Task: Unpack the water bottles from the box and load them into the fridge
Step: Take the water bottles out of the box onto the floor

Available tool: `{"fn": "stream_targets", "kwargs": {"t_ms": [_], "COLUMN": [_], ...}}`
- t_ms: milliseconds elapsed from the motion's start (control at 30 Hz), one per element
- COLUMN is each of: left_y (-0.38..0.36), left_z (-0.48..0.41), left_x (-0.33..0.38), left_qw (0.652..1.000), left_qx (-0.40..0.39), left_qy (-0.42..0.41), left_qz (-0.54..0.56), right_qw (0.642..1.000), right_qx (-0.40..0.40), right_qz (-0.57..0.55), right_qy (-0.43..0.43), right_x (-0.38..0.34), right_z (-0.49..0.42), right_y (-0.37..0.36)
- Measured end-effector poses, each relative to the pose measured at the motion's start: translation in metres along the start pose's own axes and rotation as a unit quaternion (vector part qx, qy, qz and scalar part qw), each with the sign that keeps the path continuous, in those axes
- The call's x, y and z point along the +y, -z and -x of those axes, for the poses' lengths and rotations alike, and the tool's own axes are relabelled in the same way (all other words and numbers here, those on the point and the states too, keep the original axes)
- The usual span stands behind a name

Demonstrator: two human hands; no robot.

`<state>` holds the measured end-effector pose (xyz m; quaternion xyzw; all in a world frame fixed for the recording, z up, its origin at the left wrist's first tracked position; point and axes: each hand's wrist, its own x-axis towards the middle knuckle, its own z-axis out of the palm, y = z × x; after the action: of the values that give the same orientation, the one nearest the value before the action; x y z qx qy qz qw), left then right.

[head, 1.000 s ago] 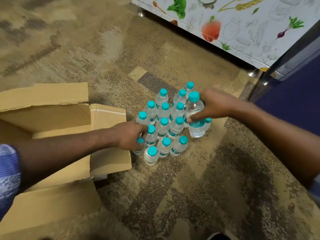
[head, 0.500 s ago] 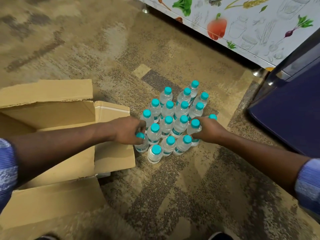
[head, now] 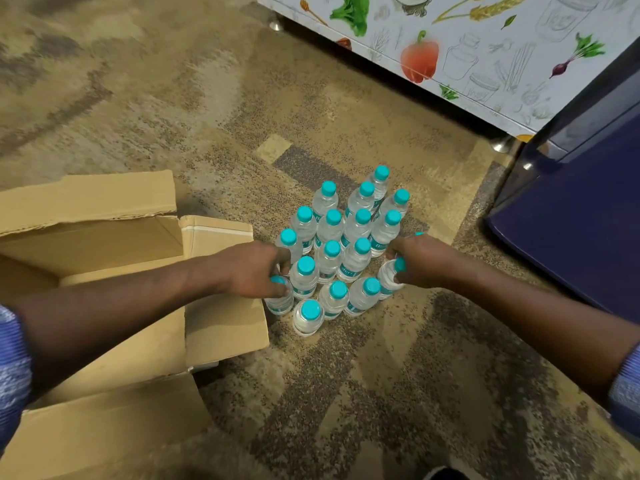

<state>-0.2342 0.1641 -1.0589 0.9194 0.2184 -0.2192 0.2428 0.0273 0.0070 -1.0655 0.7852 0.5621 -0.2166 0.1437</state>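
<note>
Several small clear water bottles [head: 346,237] with teal caps stand packed together on the carpet. My left hand [head: 256,268] is closed over the cap of the bottle at the cluster's near-left corner [head: 278,303]. At the near-right corner my right hand [head: 420,261] grips the neck of another bottle [head: 389,280], which still stands on the floor. The open cardboard box [head: 104,244] lies to the left, under my left forearm. A dark blue fridge door [head: 575,216] stands open at the right.
A white cabinet [head: 485,46] printed with vegetables runs along the top right on metal feet [head: 502,145]. Patterned brown carpet [head: 381,393] spreads around the bottles. A box flap [head: 225,306] lies just left of the bottles.
A second ago my right hand held a bottle raised over the cluster. It has since set that bottle down at the right edge and now grips one at the near-right corner. My left hand stayed put.
</note>
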Motion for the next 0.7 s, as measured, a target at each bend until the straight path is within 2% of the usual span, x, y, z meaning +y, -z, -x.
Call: {"fn": "stream_targets", "kwargs": {"t_ms": [200, 367, 533, 700], "left_y": [-0.001, 0.01, 0.052, 0.138], "left_z": [-0.001, 0.008, 0.034, 0.092], "left_x": [-0.002, -0.001, 0.023, 0.065], "left_qw": [1.0, 0.999, 0.996, 0.995], "left_qx": [0.005, 0.033, 0.068, 0.093], "left_qy": [0.003, 0.025, 0.055, 0.047], "left_qz": [0.012, 0.002, -0.009, -0.008], "right_qw": [1.0, 0.998, 0.997, 0.99], "right_qx": [0.007, 0.054, 0.043, 0.075], "right_qz": [0.012, 0.023, -0.049, -0.103], "right_qy": [0.005, -0.018, 0.043, 0.064], "right_x": [-0.003, -0.013, -0.05, -0.108], "right_z": [0.016, 0.029, 0.053, 0.1], "right_y": [0.002, 0.031, 0.082, 0.163]}}
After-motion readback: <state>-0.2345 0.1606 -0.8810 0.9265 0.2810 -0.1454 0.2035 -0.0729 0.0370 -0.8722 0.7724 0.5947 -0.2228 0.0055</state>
